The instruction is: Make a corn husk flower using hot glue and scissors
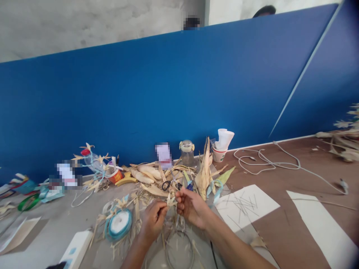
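Note:
Low over the work surface, my left hand [153, 221] is closed in a pinch on a small pale corn husk flower [171, 201]. My right hand [193, 209] is beside it with fingers curled and thumb and forefinger together, its fingertips close to the petals. What those fingers hold, if anything, is too small to make out. Dark-handled scissors [166, 185] lie just beyond the hands among husk scraps [153, 189]. Below the hands is a round wire-like ring [167, 251]. To the left sits a blue ribbon spool [129, 224].
Whole corn husks [204, 173], a lidded jar [187, 154] and a paper cup [219, 154] line the blue partition [140, 104]. Thin sticks lie on white paper [263, 203] at right, near a white cable [298, 164]. A power strip [77, 248] is front left.

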Available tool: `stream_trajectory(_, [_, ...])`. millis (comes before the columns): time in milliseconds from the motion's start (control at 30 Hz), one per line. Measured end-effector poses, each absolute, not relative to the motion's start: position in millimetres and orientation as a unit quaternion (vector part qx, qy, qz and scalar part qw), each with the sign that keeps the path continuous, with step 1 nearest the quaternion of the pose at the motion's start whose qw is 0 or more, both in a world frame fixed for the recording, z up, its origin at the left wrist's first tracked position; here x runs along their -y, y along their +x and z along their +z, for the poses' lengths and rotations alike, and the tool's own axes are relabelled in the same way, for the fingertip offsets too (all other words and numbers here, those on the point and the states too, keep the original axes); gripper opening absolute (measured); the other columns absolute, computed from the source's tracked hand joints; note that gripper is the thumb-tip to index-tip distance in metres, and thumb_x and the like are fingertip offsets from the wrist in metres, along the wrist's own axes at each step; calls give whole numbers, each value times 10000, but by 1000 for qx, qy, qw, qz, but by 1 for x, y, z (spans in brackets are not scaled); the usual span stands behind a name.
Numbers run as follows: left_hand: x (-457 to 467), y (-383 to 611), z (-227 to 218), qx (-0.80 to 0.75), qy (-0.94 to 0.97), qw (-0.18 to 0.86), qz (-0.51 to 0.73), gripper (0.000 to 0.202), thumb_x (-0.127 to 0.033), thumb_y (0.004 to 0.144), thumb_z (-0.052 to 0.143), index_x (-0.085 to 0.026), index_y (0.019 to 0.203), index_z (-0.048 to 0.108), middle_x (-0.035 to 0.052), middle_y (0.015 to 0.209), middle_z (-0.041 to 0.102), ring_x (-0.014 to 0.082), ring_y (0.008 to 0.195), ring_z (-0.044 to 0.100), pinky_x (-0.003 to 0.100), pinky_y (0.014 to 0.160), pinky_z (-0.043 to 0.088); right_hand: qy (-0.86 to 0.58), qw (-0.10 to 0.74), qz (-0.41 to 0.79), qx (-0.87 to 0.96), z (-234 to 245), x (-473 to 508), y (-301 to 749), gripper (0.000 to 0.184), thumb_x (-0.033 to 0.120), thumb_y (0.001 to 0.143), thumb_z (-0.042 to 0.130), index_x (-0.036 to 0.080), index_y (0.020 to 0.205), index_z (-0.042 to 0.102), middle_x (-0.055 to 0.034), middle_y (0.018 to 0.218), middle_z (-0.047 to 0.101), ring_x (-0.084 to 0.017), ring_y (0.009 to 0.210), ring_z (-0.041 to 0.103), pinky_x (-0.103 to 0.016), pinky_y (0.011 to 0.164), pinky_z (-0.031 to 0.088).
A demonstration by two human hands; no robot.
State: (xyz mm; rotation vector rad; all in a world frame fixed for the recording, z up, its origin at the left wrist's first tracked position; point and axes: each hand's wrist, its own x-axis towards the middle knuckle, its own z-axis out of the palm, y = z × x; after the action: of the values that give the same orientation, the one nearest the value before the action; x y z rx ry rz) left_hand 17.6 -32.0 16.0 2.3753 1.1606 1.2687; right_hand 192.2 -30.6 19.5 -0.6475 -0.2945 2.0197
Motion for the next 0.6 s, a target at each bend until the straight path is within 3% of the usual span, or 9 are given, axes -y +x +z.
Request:
stream_trajectory(200, [30,15,11,-431,791,122,418,167,-239,835,521,-195,739,650,18,633,666,158,584,616,243,562,475,-346,533,749,188,18,29,192,303,424,635,729,148,707,627,56,565,513,-71,477,410,-230,515,300])
stream_trajectory(333, [25,13,8,-468,759,166,421,188,-290,820,528,-193,716,650,10,614,648,161,570,593,251,558,459,-464,573,572,358,10,21,201,209,363,658,687,175,732,631,53,583,522,-101,530,426,-245,544,311])
stream_trajectory(467, [19,9,2,-513,695,238,445,210,-346,797,549,-181,702,638,-7,578,594,156,553,542,254,554,432,-538,548,451,455,11,12,221,185,310,684,617,198,831,628,28,649,579,-156,618,509,-276,604,368])
stream_trajectory(600, [16,7,-2,-528,638,319,461,250,-411,794,559,-175,744,629,-14,605,565,147,569,507,244,555,405,-592,459,384,540,23,12,242,124,273,748,522,205,757,625,16,618,575,-167,590,521,-278,592,364])
